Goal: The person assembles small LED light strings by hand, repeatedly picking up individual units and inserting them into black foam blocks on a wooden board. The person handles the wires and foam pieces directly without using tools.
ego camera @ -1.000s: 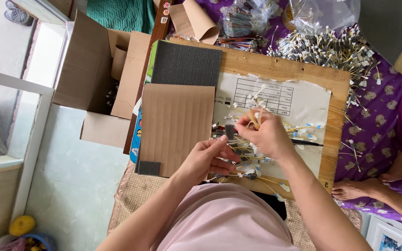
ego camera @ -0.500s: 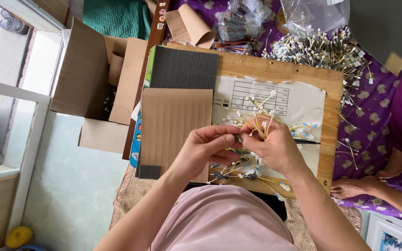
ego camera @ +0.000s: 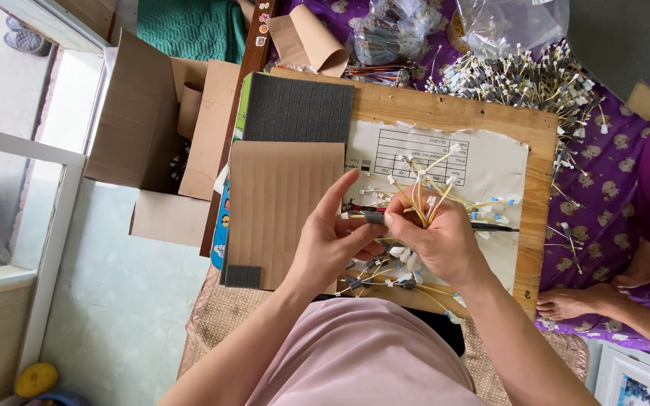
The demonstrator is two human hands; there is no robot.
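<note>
- Yellow wires (ego camera: 423, 197) with small white plugs on their ends fan upward out of the right hand (ego camera: 438, 240), which is clenched around the bundle (the lower ends disappear inside the fist).
- Left hand (ego camera: 332, 244) meets the right one at the fingertips, thumb and middle fingers pinching a small dark sleeve (ego camera: 374, 218) on a wire, with the index finger lifted and straight.
- Both hands hover over the near half of a wooden board (ego camera: 453, 116), just above a loose heap of more wires and plugs (ego camera: 385, 274) lying by the board's near edge.
- Under the hands, a white printed sheet (ego camera: 483, 162) covers the board's right half; a thin black rod (ego camera: 494, 226) lies across it, next to the right hand.
- On the board's left half lies a ribbed cardboard sheet (ego camera: 283, 210), with a dark foam pad (ego camera: 299, 113) at the far left corner.
- Beyond the board's far right corner, a big pile of finished wires (ego camera: 520, 79) sits on purple cloth (ego camera: 603, 173), beside a clear plastic bag (ego camera: 520, 22).
- Left of the board stands an open cardboard box (ego camera: 141, 128) on the floor.
- Another person's bare foot (ego camera: 566, 304) rests by the board's right near corner.
</note>
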